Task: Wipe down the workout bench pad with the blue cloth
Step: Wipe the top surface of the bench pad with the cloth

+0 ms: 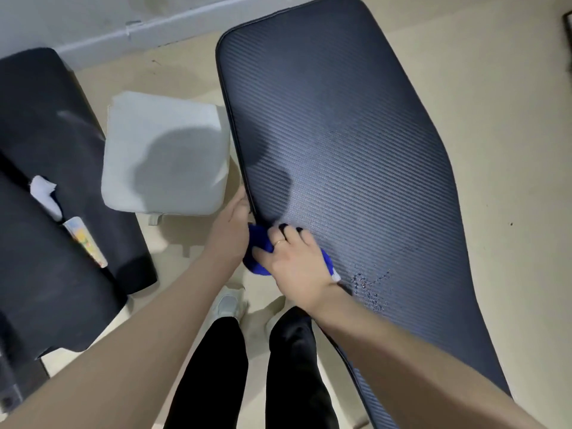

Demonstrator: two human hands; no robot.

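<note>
The dark ribbed workout bench pad (356,144) runs from the upper middle down to the lower right. The blue cloth (258,261) lies bunched at the pad's left edge, mostly hidden under my right hand (294,258), which presses it down with curled fingers over it. My left hand (230,224) grips the pad's left edge just above the cloth, its fingers hidden behind the edge. A patch of small droplets (370,284) glistens on the pad right of my right wrist.
A pale grey cushioned block (167,153) stands on the floor left of the pad. Black padded equipment (55,193) fills the left side, with white tissue (43,193) and a small colourful tube (85,239) on it. My legs and a shoe (227,305) are below.
</note>
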